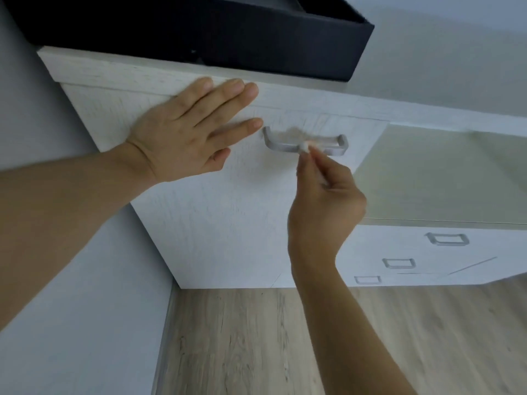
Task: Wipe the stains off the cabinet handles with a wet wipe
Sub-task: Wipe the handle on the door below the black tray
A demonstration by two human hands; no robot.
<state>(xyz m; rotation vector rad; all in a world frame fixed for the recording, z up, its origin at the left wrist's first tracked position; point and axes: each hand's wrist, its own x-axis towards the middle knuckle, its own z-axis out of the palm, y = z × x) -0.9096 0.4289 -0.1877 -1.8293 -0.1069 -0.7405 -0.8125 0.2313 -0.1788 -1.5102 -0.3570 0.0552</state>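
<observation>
A grey metal handle [279, 143] sits on the front of a white wood-grain cabinet [222, 218]. A brownish smudge shows on the cabinet front behind the handle's middle. My right hand [325, 195] pinches a small wad of white wet wipe [304, 147] and presses it against the middle of the handle's bar. My left hand [188, 129] lies flat on the cabinet front, fingers spread, just left of the handle. The frame is slightly blurred around the wipe.
A black box [228, 32] stands on the cabinet top. To the right, lower white drawers carry three more grey handles [447, 239], [398, 263], [368, 279]. Pale wood floor [256, 337] lies below; a grey wall [57, 280] borders the left.
</observation>
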